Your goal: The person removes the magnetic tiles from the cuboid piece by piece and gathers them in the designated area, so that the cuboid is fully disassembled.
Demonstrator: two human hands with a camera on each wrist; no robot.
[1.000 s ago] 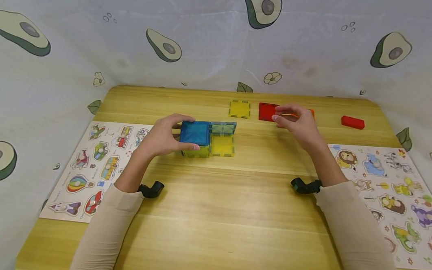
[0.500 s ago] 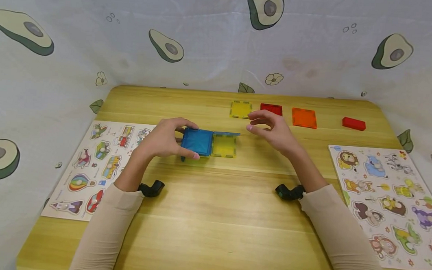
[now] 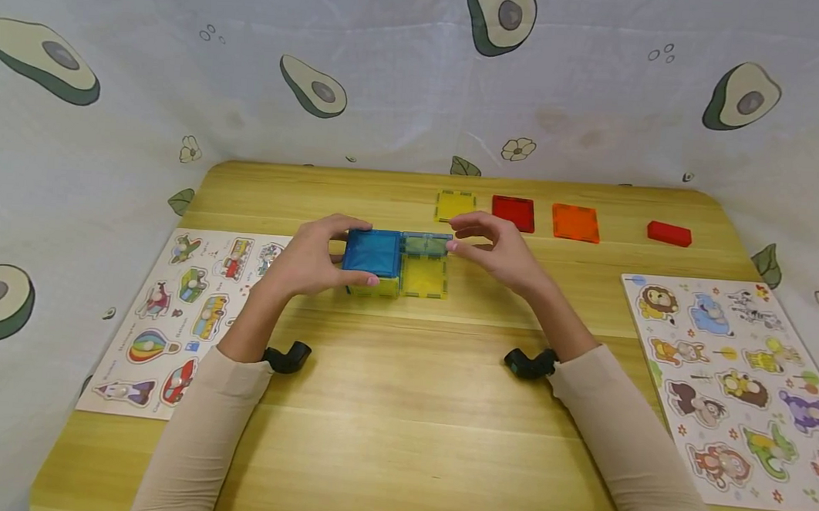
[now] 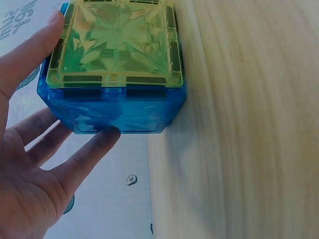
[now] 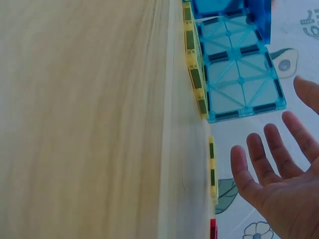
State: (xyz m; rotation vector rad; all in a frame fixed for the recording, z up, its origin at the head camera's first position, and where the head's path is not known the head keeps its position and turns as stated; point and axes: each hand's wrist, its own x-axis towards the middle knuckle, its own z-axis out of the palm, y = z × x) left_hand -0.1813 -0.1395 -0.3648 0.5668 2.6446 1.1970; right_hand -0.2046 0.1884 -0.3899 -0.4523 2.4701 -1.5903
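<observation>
A cube of magnetic tiles [image 3: 372,252], blue on top with a yellow front, sits left of centre. My left hand [image 3: 308,258] holds it from the left, thumb at the top front edge and fingers at the side and back. In the left wrist view a fingertip touches the blue side wall [image 4: 109,107]. Joined to the cube's right are a flat yellow tile [image 3: 424,278] and a light-blue tile [image 5: 241,79] standing at its back edge. Beside that tile's right end is my right hand [image 3: 503,253], fingers loosely bent and spread apart, with nothing in it.
Along the back lie a yellow tile [image 3: 455,205], a red tile [image 3: 513,213], an orange tile [image 3: 576,222] and a red block [image 3: 669,233]. Wooden picture puzzles flank the hands, a vehicle board [image 3: 160,293] on the left and an animal board [image 3: 714,341] on the right.
My right hand has moved left from over the red and orange tiles to the standing light-blue tile. The cube and standing tile tipped briefly, then returned. My left hand keeps its hold.
</observation>
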